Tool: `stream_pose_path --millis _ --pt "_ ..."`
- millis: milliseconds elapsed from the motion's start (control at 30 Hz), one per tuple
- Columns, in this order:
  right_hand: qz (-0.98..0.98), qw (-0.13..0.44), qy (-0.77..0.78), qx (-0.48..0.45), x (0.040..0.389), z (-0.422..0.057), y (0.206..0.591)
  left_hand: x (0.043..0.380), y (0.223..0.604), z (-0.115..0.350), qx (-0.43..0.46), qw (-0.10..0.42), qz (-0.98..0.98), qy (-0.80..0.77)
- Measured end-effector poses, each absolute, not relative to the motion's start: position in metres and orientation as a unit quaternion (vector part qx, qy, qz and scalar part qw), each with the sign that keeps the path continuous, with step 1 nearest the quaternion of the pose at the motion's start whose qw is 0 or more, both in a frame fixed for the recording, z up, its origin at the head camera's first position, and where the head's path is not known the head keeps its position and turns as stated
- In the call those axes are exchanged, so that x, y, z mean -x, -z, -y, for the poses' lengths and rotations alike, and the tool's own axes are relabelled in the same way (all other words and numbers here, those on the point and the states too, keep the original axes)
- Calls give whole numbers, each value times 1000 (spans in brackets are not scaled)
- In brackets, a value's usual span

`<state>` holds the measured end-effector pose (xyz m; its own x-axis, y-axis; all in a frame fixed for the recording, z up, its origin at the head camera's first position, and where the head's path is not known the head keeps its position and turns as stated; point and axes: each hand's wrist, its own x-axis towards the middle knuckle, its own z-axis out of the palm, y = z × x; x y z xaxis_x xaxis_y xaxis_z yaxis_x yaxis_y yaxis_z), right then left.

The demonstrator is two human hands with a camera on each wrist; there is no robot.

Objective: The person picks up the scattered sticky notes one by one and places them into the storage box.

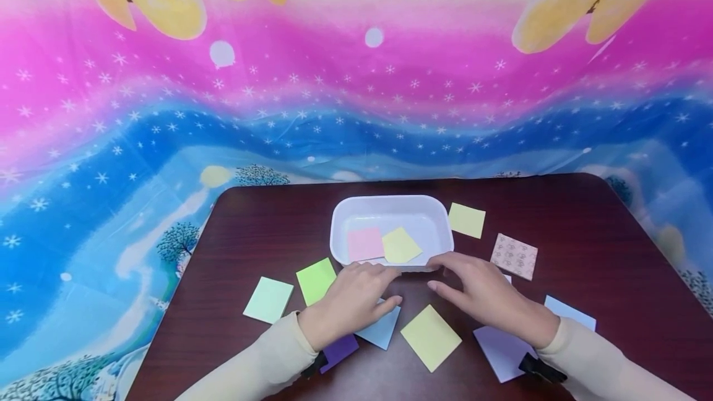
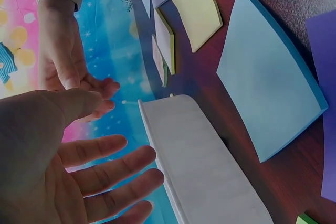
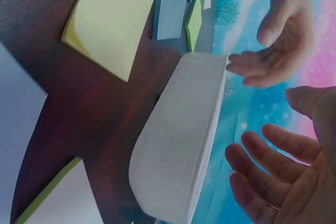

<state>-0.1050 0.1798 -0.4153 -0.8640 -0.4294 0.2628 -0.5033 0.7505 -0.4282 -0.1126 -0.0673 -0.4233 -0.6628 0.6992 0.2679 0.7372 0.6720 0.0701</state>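
Note:
A white plastic tray [image 1: 392,203] stands at the middle of the table. In it lie a pink note pad [image 1: 364,244] and a yellow note pad [image 1: 402,246]. My left hand [image 1: 353,296] is at the tray's front left, palm down in the head view. The left wrist view has its fingers [image 2: 123,174] spread loosely beside the rim. By the front right part of the rim is my right hand [image 1: 481,286], its fingers [image 3: 273,161] relaxed and slightly bent. Neither hand holds anything. Whether the fingertips touch the rim, I cannot tell.
Around the tray lie several sticky-note pads: pale green [image 1: 268,300], bright green [image 1: 315,280], blue [image 1: 384,328], dark purple [image 1: 341,351], yellow [image 1: 431,338], lilac [image 1: 504,351], light blue [image 1: 570,313] and a patterned one [image 1: 515,256]. Another yellow pad [image 1: 468,220] is right of the tray.

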Motion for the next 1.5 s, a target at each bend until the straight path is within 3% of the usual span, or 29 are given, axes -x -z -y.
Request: stream_pose_path --millis 1067,1500 --pt "965 68 -217 -135 116 -275 412 115 430 59 424 116 894 87" --pt "982 -25 -174 -74 105 -329 433 115 435 58 429 117 892 84"
